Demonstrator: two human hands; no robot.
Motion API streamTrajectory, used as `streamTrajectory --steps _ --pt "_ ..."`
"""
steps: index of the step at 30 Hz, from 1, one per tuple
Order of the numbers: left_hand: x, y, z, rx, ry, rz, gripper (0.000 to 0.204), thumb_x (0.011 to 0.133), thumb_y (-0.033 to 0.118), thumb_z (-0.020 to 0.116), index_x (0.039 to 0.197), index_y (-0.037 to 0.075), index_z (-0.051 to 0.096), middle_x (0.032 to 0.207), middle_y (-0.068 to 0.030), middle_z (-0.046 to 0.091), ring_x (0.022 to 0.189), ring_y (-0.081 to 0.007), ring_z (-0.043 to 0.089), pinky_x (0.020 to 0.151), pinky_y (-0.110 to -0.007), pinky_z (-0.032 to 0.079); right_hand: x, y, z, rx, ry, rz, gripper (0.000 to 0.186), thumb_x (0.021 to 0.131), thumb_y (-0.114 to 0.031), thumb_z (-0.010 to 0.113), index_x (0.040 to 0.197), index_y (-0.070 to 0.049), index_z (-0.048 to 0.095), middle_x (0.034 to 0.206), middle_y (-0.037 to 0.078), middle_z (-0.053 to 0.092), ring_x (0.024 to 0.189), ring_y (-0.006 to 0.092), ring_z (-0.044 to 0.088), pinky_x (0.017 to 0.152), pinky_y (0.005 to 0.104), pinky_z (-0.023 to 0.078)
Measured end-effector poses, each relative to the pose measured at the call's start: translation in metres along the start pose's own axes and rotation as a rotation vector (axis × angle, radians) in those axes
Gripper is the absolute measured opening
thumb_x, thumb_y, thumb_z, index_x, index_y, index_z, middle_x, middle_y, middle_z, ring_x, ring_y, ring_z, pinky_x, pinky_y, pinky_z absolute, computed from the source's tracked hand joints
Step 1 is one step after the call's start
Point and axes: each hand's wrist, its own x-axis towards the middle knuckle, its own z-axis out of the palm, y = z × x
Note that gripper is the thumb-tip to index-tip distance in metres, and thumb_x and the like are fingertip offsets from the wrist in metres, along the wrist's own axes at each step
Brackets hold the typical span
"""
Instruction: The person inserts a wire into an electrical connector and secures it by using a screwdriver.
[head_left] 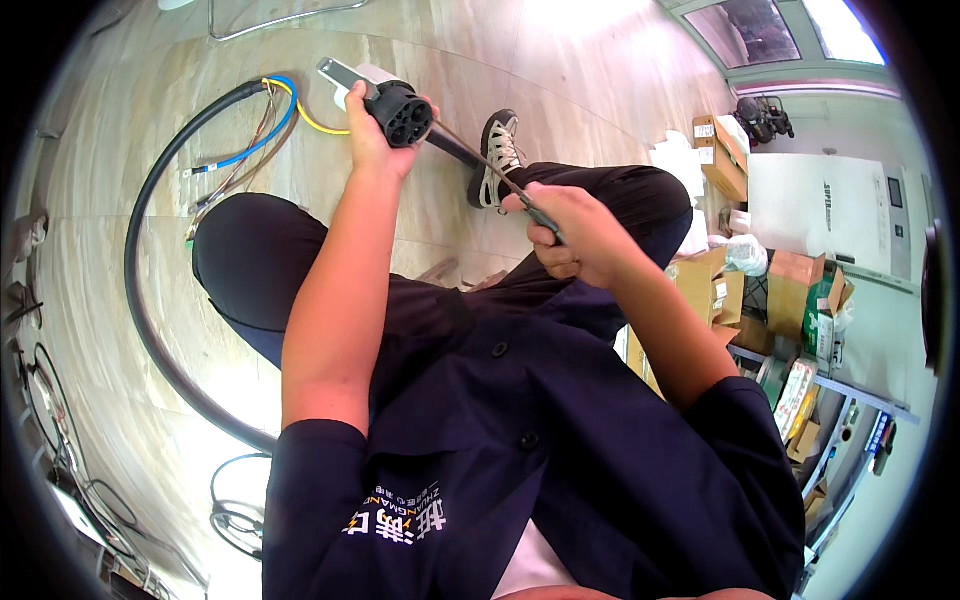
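My left hand (380,150) holds a charging connector (404,116) with a round black multi-hole face and a grey-and-white body, in the upper middle of the view. My right hand (572,232) grips the dark handle of a long screwdriver (480,155), whose shaft reaches toward the connector's right side; whether the tip touches it, I cannot tell. A thick black cable (137,300) curves along the left of the floor and ends in blue, yellow and brown wires (291,105) left of the connector. A black handle-like piece (450,150) shows behind the shaft.
My bent legs (250,260) and shoe (495,145) frame the hands on the tiled floor. Cardboard boxes (720,155), a white cabinet (820,210) and metal shelving (860,420) line the right. Coiled cables (235,520) lie at lower left, and a metal tube frame (280,20) at top left.
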Motion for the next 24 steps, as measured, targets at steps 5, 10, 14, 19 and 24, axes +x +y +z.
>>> streamTrajectory --steps 5,10,14,19,24 --pt "-0.001 -0.006 0.006 -0.008 0.015 -0.001 0.052 0.092 0.054 0.044 0.1 0.004 0.056 0.092 -0.0148 0.061 0.084 -0.0338 0.064 0.078 -0.054 0.055 0.012 0.004 -0.032 -0.238 -0.082 -0.252 0.027 0.1 -0.022 0.049 0.115 -0.001 0.058 0.064 0.006 0.05 0.047 0.0215 0.042 0.043 0.0312 0.035" --pt "0.003 0.0 0.0 0.017 0.007 0.021 0.053 0.091 0.054 0.044 0.101 0.003 0.055 0.093 -0.0162 0.061 0.084 -0.0348 0.064 0.078 -0.053 0.055 0.014 0.015 -0.007 -1.293 0.331 -0.856 0.024 0.094 -0.013 0.057 0.108 0.005 0.057 0.073 0.026 0.058 0.071 0.0447 0.057 0.064 0.0441 0.046" --pt "-0.002 0.001 0.002 0.027 0.006 0.019 0.054 0.091 0.055 0.044 0.102 0.003 0.054 0.093 -0.0165 0.061 0.084 -0.0346 0.064 0.079 -0.053 0.055 0.012 0.013 -0.012 -0.308 0.067 -0.36 0.031 0.1 -0.026 0.049 0.112 0.001 0.057 0.066 0.009 0.055 0.048 0.0222 0.048 0.043 0.0325 0.036" --pt "-0.002 0.0 0.004 0.033 0.013 0.031 0.054 0.092 0.054 0.044 0.102 0.002 0.054 0.093 -0.0166 0.061 0.083 -0.0347 0.064 0.079 -0.052 0.056 0.012 0.007 -0.023 0.215 -0.125 0.045 0.033 0.105 -0.031 0.041 0.112 -0.003 0.057 0.068 -0.003 0.045 0.046 0.0041 0.033 0.038 0.0198 0.023" --pt "-0.005 0.0 0.009 0.019 0.018 0.003 0.053 0.091 0.054 0.044 0.103 0.003 0.054 0.094 -0.0161 0.061 0.084 -0.0345 0.064 0.078 -0.052 0.056 0.018 0.022 -0.018 -1.211 0.503 -0.939 0.016 0.083 -0.01 0.068 0.092 0.003 0.063 0.079 0.02 0.06 0.068 0.041 0.059 0.064 0.0409 0.047"
